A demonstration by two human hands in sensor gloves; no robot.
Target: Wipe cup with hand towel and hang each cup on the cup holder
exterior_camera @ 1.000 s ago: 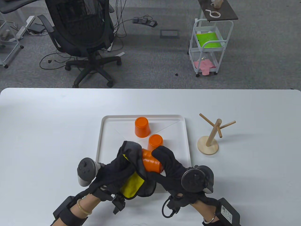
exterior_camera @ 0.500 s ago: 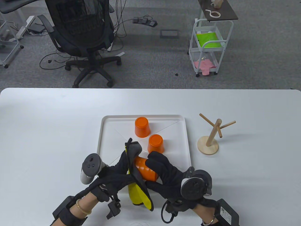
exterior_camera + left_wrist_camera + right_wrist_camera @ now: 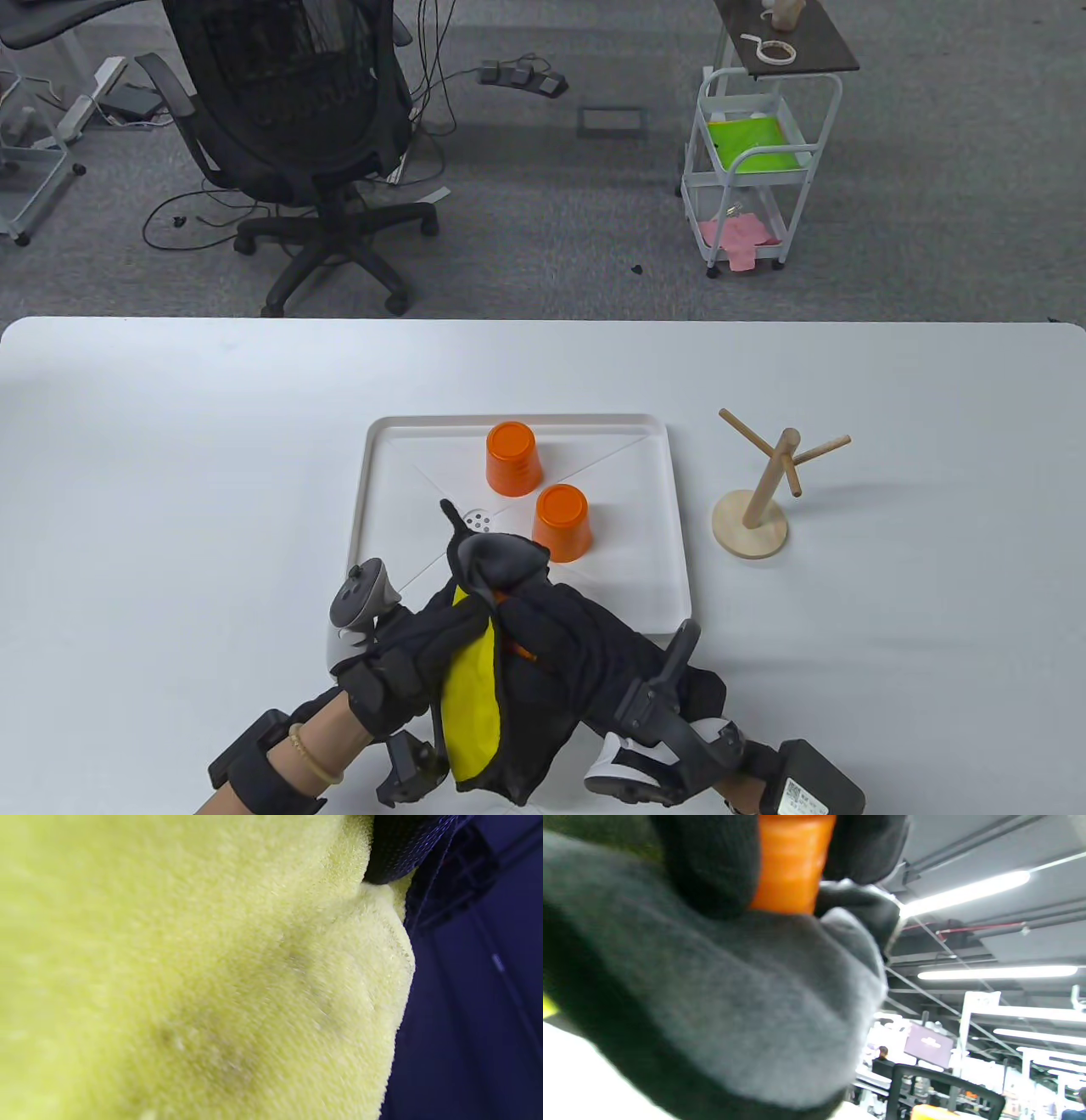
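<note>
Both hands wrap one cup in towel; two cups on tray.

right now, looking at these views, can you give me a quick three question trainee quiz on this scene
1. True or false: a cup already hangs on the cup holder.
2. How many orange cups stand upside down on the tray, apart from the one in the hands?
3. Multiple choice: the right hand grips A) the orange cup B) the cup holder C) nothing.

Key
1. False: its pegs are bare.
2. Two: the far cup and the near cup.
3. A; the left hand holds the hand towel against it.
</note>
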